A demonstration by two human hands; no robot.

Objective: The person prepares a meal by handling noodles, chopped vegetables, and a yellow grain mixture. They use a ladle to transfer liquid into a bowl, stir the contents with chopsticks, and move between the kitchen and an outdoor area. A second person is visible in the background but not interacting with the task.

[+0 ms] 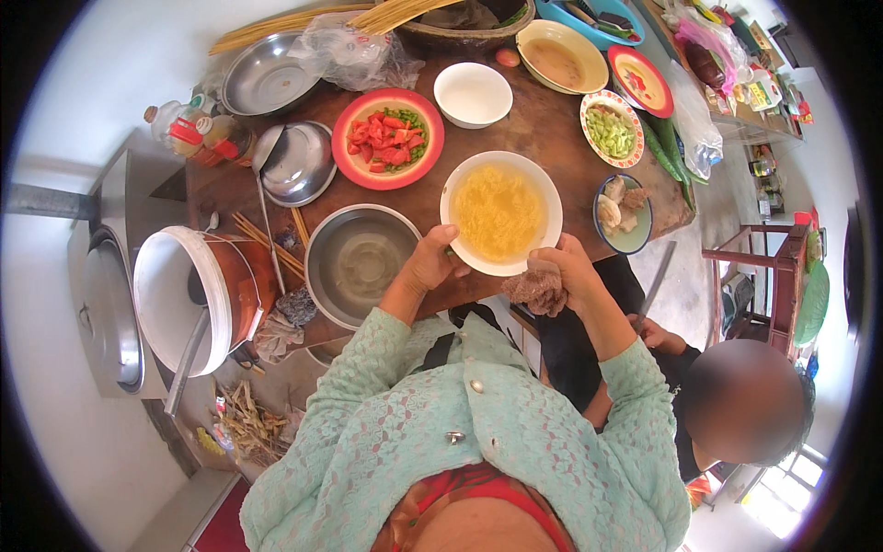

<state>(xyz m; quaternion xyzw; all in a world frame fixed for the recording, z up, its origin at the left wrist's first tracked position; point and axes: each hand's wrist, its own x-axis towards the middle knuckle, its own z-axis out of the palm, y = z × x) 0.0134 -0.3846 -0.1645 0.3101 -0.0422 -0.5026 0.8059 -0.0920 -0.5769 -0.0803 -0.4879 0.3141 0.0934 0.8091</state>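
Note:
Both my hands hold a white bowl [501,268] of yellow, egg-like liquid [498,212] over the table's front edge. My left hand [430,259] grips the near left of its rim, thumb on top. At the near right, my right hand [578,272] grips the rim and also has a crumpled brown cloth [536,289] bunched beneath it. Left of the bowl sits a metal basin [315,299] of clear liquid. Behind it, a red-rimmed plate [348,169] carries chopped tomatoes [384,140] and green pieces. A white bowl [472,95] stands farther back.
A white bucket [170,241] with a ladle [189,359] stands left, beside chopsticks [262,241]. Right on the wooden table [575,189] are a small bowl [633,245] with pale lumps, a plate of chopped greens [609,129] and cucumbers [664,152]. Another person [681,386] is close at my right.

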